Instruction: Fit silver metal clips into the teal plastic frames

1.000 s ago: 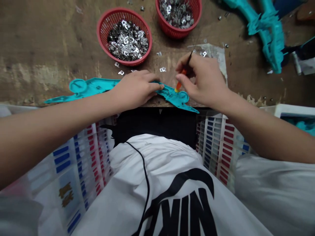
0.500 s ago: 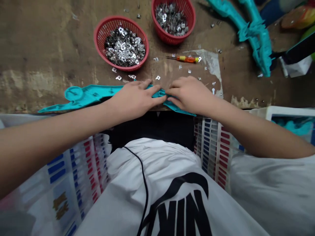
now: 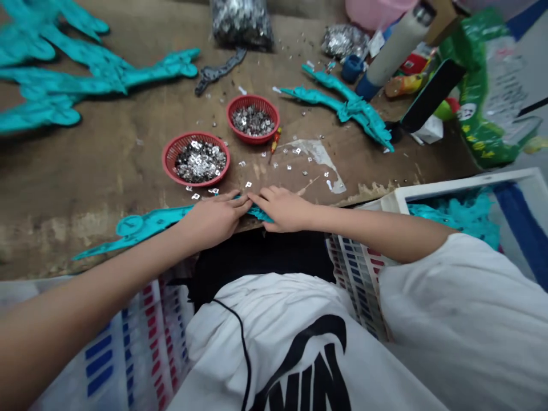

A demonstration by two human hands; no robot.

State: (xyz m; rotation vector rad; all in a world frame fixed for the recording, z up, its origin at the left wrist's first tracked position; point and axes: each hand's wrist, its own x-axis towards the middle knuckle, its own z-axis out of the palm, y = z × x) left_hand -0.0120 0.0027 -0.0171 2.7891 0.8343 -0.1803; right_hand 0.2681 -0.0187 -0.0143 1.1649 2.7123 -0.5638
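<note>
A long teal plastic part [image 3: 149, 222] lies along the front edge of the table, its round end to the left. My left hand [image 3: 220, 218] is closed over its middle, fingers together. My right hand [image 3: 280, 208] grips the right end, with its fingertips against those of the left hand. Between them the hands cover much of the part, so whatever the fingertips press on is hidden. Just beyond the hands are a red basket [image 3: 166, 166] of small metal clips and a second red basket [image 3: 231, 123] of similar pieces. A screwdriver [image 3: 276, 140] lies beside the second basket.
Several teal parts [image 3: 98, 74] lie at the back left, others [image 3: 351, 105] at the right. A bag of metal pieces [image 3: 242, 23], a bottle [image 3: 394, 51] and a black phone-like slab [image 3: 432, 94] stand farther back. A white crate [image 3: 471, 184] holds teal pieces by my right arm.
The view has tilted up, showing more of the table. My left fingers have drawn together beside my right hand. The screwdriver now lies turned, closer to the second basket.
</note>
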